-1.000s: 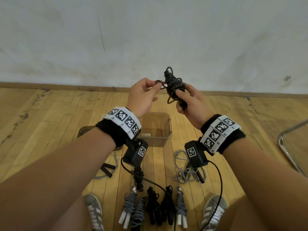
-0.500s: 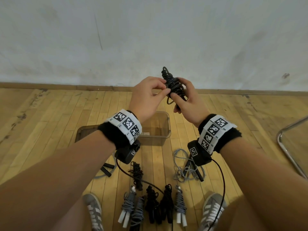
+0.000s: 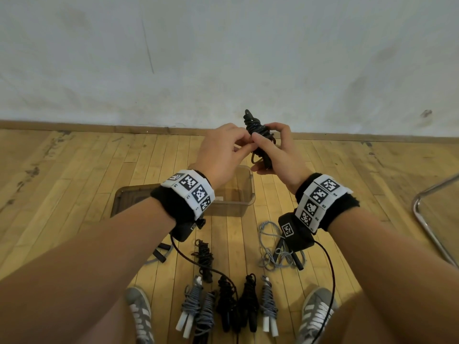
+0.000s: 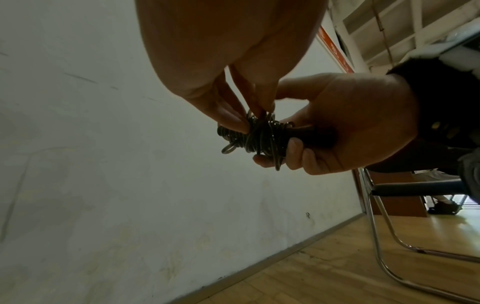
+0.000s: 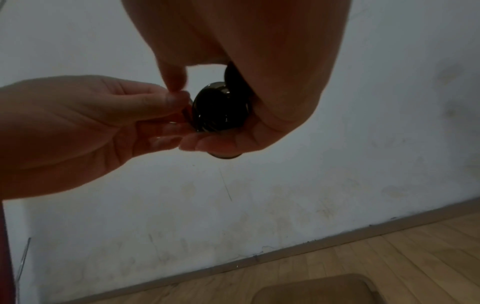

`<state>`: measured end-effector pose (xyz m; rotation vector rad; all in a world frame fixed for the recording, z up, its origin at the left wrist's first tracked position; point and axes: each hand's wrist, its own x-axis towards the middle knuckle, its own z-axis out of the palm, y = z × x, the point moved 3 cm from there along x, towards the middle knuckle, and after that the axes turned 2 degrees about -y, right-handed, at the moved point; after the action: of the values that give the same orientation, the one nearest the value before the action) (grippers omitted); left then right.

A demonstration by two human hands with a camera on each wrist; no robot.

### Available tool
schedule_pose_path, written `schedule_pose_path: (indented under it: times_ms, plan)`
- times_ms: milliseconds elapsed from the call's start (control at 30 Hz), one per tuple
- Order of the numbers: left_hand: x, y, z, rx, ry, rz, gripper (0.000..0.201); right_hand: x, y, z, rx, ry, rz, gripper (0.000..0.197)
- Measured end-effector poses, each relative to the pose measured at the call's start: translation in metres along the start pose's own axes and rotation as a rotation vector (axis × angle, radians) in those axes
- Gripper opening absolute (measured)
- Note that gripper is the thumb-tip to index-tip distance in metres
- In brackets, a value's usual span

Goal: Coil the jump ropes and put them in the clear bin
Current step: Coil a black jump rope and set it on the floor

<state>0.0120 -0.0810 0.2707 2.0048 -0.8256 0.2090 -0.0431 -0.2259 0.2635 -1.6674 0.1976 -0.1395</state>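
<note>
A black jump rope (image 3: 258,135) wound into a tight bundle is held up in front of the wall. My right hand (image 3: 275,150) grips its handles (image 5: 221,107) from below. My left hand (image 3: 223,150) pinches a strand of the coil (image 4: 257,135) with thumb and fingertips. The clear bin (image 3: 238,194) stands on the wooden floor just below both hands, partly hidden by my left wrist. Several coiled ropes, grey (image 3: 269,301) and black (image 3: 226,301), lie in a row between my shoes. A loose grey rope (image 3: 275,249) lies tangled under my right wrist.
The bin's lid (image 3: 129,197) lies flat left of the bin. Another coiled black rope (image 3: 205,259) lies ahead of the row. A loose black-handled rope (image 3: 161,252) peeks from under my left forearm. A metal chair frame (image 3: 427,219) stands at the right. The wall is close ahead.
My left hand has moved right from holding a loop out to the side and now pinches the coil itself. Both hands and the bundle have dropped a little.
</note>
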Motion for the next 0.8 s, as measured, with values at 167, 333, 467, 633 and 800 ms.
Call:
schedule_pose_path:
  times_ms: [167, 333, 467, 633, 800]
  plan:
    - [-0.002, 0.002, -0.002, -0.038, 0.069, -0.069, 0.017, 0.003, 0.0, -0.001, 0.153, 0.093, 0.051, 0.032]
    - [-0.004, 0.002, -0.002, -0.055, 0.064, -0.049, 0.017, 0.005, -0.002, -0.008, 0.268, 0.128, 0.075, 0.028]
    - [-0.006, 0.003, 0.002, -0.022, 0.06, -0.011, 0.015, 0.004, -0.001, -0.008, 0.119, 0.125, -0.003, 0.035]
    - [-0.005, 0.002, 0.0, 0.107, 0.136, 0.032, 0.016, 0.001, 0.001, -0.001, -0.003, 0.078, -0.086, 0.033]
    - [-0.003, -0.002, 0.004, -0.038, 0.187, -0.05, 0.005, -0.001, 0.003, 0.007, -0.008, 0.049, -0.055, 0.031]
